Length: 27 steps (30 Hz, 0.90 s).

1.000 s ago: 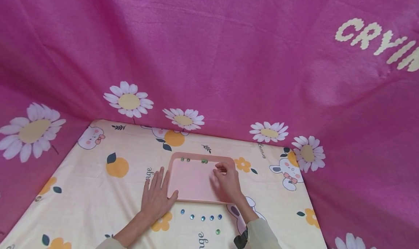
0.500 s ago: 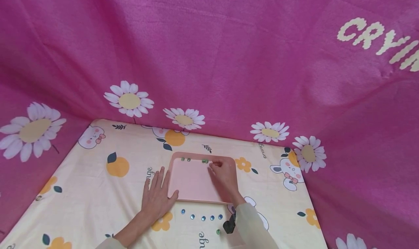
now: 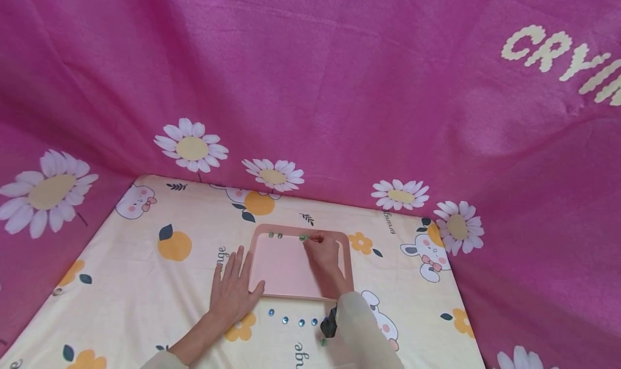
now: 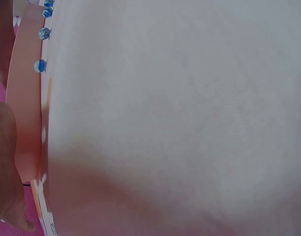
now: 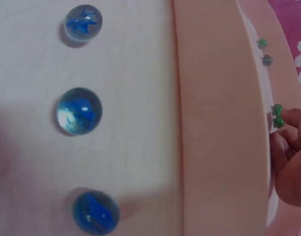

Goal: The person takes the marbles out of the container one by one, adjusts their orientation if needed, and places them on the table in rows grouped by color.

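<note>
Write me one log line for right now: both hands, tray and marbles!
left hand: flat, at near left corner of tray | right hand: at green marbles in tray | blue marbles: on cloth, outside tray

Marbles [image 5: 79,111] look like smooth, glossy glass; the tray [image 3: 278,269], smooth plastic; the backdrop [image 3: 310,88], cloth.

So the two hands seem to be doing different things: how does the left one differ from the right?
The left hand lies flat with straight fingers; the right hand has bent fingers. The left hand is mostly outside the tray, by its left edge; the right hand reaches inside, fingertips at the green marbles. Both are bare.
</note>
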Available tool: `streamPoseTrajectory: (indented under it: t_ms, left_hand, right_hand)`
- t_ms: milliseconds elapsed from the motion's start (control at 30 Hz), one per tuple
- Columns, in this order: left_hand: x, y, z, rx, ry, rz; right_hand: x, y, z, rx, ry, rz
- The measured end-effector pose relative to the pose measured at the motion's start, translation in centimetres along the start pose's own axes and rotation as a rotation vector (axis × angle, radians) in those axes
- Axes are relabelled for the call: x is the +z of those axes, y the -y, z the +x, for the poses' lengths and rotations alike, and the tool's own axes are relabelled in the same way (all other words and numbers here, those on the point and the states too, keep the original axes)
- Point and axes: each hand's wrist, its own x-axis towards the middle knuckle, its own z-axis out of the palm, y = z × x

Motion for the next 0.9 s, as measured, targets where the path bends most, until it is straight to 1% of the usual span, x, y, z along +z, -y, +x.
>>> streamPoseTrajectory:
  t_ms: [33,67,133,167,267,367,600,767,900]
  left_hand:
    - [0.0,0.0,0.0,-0.001,0.001,0.001]
    - [0.0,0.0,0.0,-0.002,0.000,0.001]
    - [0.0,0.1,0.0,-0.002,-0.006,0.001]
    - [0.0,0.2,0.0,-0.002,-0.010,0.001]
    - [-0.1,0.3,0.0,-0.002,-0.018,0.006]
    - [0.0,0.4,-0.1,-0.003,-0.015,0.010]
    - [0.0,0.4,-0.2,-0.008,0.006,-0.008]
    - [0.0,0.3,-0.2,-0.007,-0.006,-0.019]
    - [0.0,0.2,-0.3,-0.008,0.003,-0.024]
  right_hand:
    - [1.1,-0.7,1.0,0.041,-0.049,-0.025]
    - [1.8,-1.4,1.8,0.055,-0.078,-0.056]
    - [2.2,-2.5,2.6,0.038,-0.076,-0.075]
    - [2.2,-2.8,2.8,0.022,-0.064,-0.067]
    - [2.1,-3.1,3.0,-0.025,-0.035,-0.051]
    - [2.2,-2.9,3.0,-0.036,-0.052,-0.063]
    - [2.6,-2.9,3.0,-0.037,-0.105,-0.148]
    - [2.5,-2.7,2.8,-0.038,-0.098,-0.147]
    - [2.4,-2.7,2.6,-0.037,-0.098,-0.131]
